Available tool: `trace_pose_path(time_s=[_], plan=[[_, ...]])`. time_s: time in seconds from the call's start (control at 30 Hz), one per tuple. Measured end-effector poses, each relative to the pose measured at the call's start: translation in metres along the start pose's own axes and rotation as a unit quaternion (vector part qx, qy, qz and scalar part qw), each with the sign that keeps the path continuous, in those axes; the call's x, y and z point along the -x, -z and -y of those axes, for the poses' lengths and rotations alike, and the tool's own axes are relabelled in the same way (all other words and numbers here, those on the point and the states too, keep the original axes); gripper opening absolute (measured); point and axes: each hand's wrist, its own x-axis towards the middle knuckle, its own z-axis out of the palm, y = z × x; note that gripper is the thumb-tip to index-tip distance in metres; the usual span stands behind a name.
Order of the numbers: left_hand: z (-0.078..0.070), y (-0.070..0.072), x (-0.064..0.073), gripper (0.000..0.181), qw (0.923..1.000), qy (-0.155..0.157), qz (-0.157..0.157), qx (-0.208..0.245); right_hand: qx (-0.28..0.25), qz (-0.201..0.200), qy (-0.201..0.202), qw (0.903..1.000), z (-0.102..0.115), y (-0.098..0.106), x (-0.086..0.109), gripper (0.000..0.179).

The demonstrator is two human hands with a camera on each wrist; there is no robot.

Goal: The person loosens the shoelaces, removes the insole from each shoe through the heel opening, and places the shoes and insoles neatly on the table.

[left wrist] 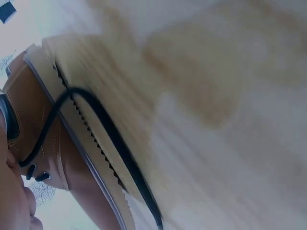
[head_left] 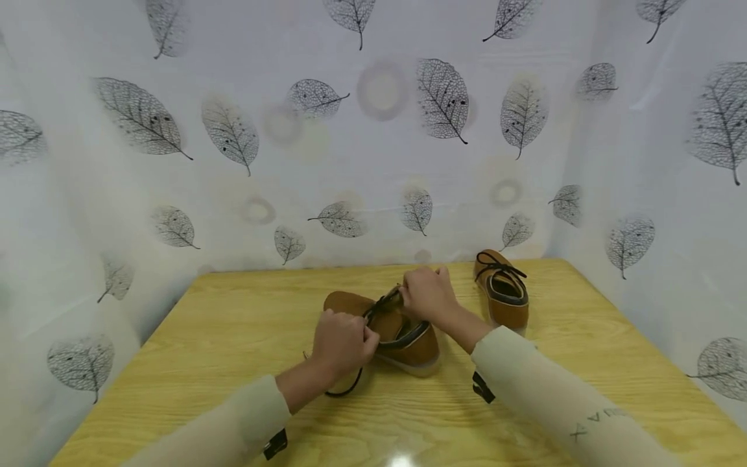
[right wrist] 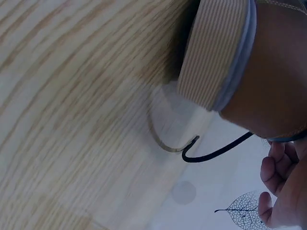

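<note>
Lace of black cord (head_left: 382, 302) gripped above brown leather shoe (head_left: 387, 324)

Head view: the pale-soled shoe sits mid-surface (head_left: 233, 324), toe pointing away to the left. Left hand (head_left: 344, 337) and right hand (head_left: 428, 292) flank its opening, backs upward, fingers curled around the lace. Tightening or tying seems in hand; the next move probably calls for even tension. A matching shoe, bow tied (head_left: 509, 314), stands at right rear.

Left wrist view: the lace arcs from the fingers past the sole.

Right wrist view: curled fingers, the lace jutting nearby.

2 arms (head_left: 543, 379) extend forward; left hand (head_left: 345, 342) and right hand (head_left: 430, 295) curl their fingers, right farther out.
</note>
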Motion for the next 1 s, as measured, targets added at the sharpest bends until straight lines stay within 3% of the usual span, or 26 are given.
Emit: trace_pose_path(time_s=[0.1, 0.27, 0.47, 0.57, 0.67, 0.83, 0.93, 1.0], plan=[[-0.002, 0.002, -0.001, 0.048, 0.9998, -0.009, -0.016, 0.003, -0.006, -0.002, 0.018, 0.9998, -0.001, 0.000, -0.001, 0.025], [0.001, -0.001, -0.018, 0.044, 0.9984, -0.036, -0.038, 0.022, -0.013, -0.030, 0.072, 0.9968, 0.000, 0.006, 0.002, 0.010], [0.000, -0.013, -0.035, 0.033, 0.9958, -0.063, 0.007, 0.066, -0.041, -0.050, 0.102, 0.9927, 0.001, 0.011, 0.015, 0.011], [-0.002, -0.015, -0.042, 0.035, 0.9962, -0.048, 0.056, 0.046, -0.038, -0.056, 0.093, 0.9934, -0.001, 0.013, 0.019, 0.017], [-0.007, -0.015, -0.050, 0.041, 0.9912, -0.024, 0.130, 0.012, -0.040, -0.058, 0.079, 0.9944, -0.003, 0.016, 0.023, 0.023], [-0.017, -0.017, -0.064, 0.050, 0.9622, 0.005, 0.269, -0.042, -0.035, -0.053, 0.070, 0.9955, -0.007, 0.016, 0.030, 0.023], [-0.022, -0.017, -0.071, 0.051, 0.9443, 0.025, 0.323, -0.059, -0.027, -0.060, 0.079, 0.9946, -0.009, 0.012, 0.035, 0.018], [-0.024, -0.016, -0.075, 0.049, 0.9376, 0.030, 0.340, -0.067, -0.024, -0.070, 0.088, 0.9933, -0.010, 0.010, 0.038, 0.016]])
